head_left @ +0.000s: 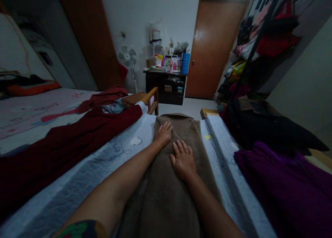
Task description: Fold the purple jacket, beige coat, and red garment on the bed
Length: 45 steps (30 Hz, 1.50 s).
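Observation:
A brown garment [166, 189] lies flat and lengthwise on the pale quilted bed sheet [85, 175]. My left hand [163, 133] rests palm down on the garment's far part, fingers together and flat. My right hand [183, 160] also presses flat on the garment, a little nearer and to the right. Neither hand grips anything.
A dark red garment [59, 141] lies spread to the left on the bed. A purple cloth [282, 182] and a black garment [264, 127] sit to the right. A clothes rack [259, 41], a dark desk [166, 84], a fan [127, 56] and a wooden door [210, 48] stand beyond.

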### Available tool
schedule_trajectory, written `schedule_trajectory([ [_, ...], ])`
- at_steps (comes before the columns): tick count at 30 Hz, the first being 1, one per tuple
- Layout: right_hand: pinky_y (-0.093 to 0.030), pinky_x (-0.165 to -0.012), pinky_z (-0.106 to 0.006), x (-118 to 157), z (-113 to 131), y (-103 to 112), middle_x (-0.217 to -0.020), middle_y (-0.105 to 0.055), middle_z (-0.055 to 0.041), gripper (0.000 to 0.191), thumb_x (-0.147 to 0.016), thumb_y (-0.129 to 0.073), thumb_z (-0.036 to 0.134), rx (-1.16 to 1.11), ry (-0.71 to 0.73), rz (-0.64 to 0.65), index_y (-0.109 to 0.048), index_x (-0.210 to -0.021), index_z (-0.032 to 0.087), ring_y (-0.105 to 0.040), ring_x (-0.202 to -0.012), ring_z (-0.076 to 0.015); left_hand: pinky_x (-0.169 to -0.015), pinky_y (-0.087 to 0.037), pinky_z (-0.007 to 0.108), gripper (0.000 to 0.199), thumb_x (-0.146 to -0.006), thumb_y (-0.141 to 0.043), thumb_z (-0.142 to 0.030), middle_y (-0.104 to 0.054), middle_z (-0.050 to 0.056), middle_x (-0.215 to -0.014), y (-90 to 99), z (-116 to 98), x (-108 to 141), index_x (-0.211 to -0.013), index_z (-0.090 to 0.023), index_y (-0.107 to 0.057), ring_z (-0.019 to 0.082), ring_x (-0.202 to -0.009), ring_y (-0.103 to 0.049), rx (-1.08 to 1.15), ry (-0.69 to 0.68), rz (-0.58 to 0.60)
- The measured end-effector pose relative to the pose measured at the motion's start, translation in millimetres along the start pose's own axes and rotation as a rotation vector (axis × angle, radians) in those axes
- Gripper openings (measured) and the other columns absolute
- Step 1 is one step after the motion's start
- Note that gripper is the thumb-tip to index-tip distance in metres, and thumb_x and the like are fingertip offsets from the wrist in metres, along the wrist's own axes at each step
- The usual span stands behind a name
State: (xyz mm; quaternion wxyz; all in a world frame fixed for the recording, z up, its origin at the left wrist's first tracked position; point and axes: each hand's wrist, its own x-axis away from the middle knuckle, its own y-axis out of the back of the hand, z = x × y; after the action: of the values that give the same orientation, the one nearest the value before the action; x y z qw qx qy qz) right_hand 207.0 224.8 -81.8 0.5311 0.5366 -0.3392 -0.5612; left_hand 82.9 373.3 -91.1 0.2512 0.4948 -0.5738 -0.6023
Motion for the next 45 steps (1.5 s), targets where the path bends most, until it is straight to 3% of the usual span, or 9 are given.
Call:
schedule_trajectory([
  [3, -0.014, -0.116, -0.048, 0, 0, -1, -0.157, -0.030, -0.0033, 0.055, -0.096, -0.036, 0.042, -0.006, 0.000, -0.012, -0.038, -0.149, 0.023, -0.019, -0.146, -0.0232, -0.117, -0.028, 0.039, 0.049, -0.093, -0.035, -0.016, -0.041, 0.011, -0.152, 12.6, -2, 29, -0.140, -0.014, -0.047, 0.021, -0.143, -0.031, 0.094, -0.043, 0.138],
  [9, -0.016, -0.115, -0.047, 3, 0, 4, -0.157, -0.031, -0.0052, 0.056, -0.093, -0.039, 0.031, -0.013, 0.020, -0.025, -0.039, -0.148, 0.022, -0.022, -0.145, -0.0234, -0.118, -0.026, 0.037, 0.059, -0.091, -0.038, -0.023, -0.032, 0.011, -0.156, 40.7, -16, 106, -0.149, -0.015, -0.032, 0.018, -0.145, -0.026, 0.286, 0.025, 0.367],
  [14, -0.017, -0.115, -0.046, 4, 1, 10, -0.156, -0.034, -0.0068, 0.055, -0.092, -0.040, 0.029, -0.019, 0.038, -0.021, -0.041, -0.146, 0.020, -0.023, -0.145, -0.0234, -0.117, -0.023, 0.048, 0.059, -0.095, -0.032, -0.031, -0.021, 0.014, -0.160, 53.5, -46, 156, -0.152, -0.014, -0.026, 0.024, -0.148, -0.017, 0.197, 0.091, 0.355],
  [17, -0.013, -0.116, -0.049, 7, 2, 13, -0.157, -0.032, -0.0072, 0.054, -0.094, -0.039, 0.031, -0.008, 0.041, -0.001, -0.040, -0.147, 0.019, -0.021, -0.146, -0.0237, -0.118, -0.021, 0.047, 0.058, -0.097, -0.029, -0.032, -0.020, 0.014, -0.160, 57.3, -59, 168, -0.151, -0.012, -0.027, 0.025, -0.148, -0.015, 0.118, 0.079, 0.294],
  [22, -0.009, -0.117, -0.051, 29, 5, 21, -0.159, -0.024, -0.0065, 0.057, -0.097, -0.035, 0.043, -0.025, 0.100, 0.111, -0.037, -0.149, 0.018, -0.015, -0.148, -0.0260, -0.117, -0.021, 0.046, 0.058, -0.098, -0.027, -0.032, -0.020, 0.015, -0.160, 58.3, -60, 167, -0.151, -0.011, -0.026, 0.026, -0.148, -0.018, 0.072, 0.079, 0.314],
  [29, -0.018, -0.117, -0.047, 101, 15, 49, -0.159, -0.021, -0.0126, 0.069, -0.096, -0.035, 0.054, -0.133, 0.161, 0.342, -0.028, -0.152, 0.015, -0.017, -0.147, -0.0271, -0.117, -0.022, 0.044, 0.056, -0.098, -0.027, -0.032, -0.022, 0.014, -0.160, 57.2, -57, 168, -0.151, -0.013, -0.027, 0.024, -0.148, -0.019, 0.063, 0.064, 0.279],
  [36, -0.018, -0.118, -0.045, 157, 21, 72, -0.160, -0.016, -0.0153, 0.082, -0.090, -0.044, 0.063, -0.200, 0.188, 0.391, -0.025, -0.153, 0.014, -0.011, -0.148, -0.0276, -0.118, -0.020, 0.045, 0.053, -0.094, -0.035, -0.024, -0.031, 0.010, -0.157, 74.5, -67, 179, -0.147, -0.018, -0.036, 0.021, -0.145, -0.027, 0.075, 0.019, 0.228],
  [40, -0.018, -0.118, -0.046, 159, 21, 70, -0.160, -0.019, -0.0147, 0.080, -0.091, -0.044, 0.061, -0.193, 0.189, 0.354, -0.026, -0.153, 0.013, -0.012, -0.148, -0.0272, -0.118, -0.020, 0.045, 0.058, -0.089, -0.038, -0.019, -0.030, 0.008, -0.158, 103.8, -74, 203, -0.146, -0.021, -0.036, 0.019, -0.145, -0.026, 0.167, -0.098, 0.373],
  [45, -0.022, -0.117, -0.047, 162, 24, 69, -0.157, -0.026, -0.0168, 0.072, -0.093, -0.046, 0.053, -0.184, 0.206, 0.270, -0.033, -0.150, 0.011, -0.020, -0.147, -0.0281, -0.117, -0.023, 0.042, 0.070, -0.086, -0.048, -0.031, -0.024, 0.013, -0.160, 135.3, -84, 249, -0.151, -0.016, -0.025, 0.023, -0.147, -0.020, 0.270, -0.210, 0.575],
])
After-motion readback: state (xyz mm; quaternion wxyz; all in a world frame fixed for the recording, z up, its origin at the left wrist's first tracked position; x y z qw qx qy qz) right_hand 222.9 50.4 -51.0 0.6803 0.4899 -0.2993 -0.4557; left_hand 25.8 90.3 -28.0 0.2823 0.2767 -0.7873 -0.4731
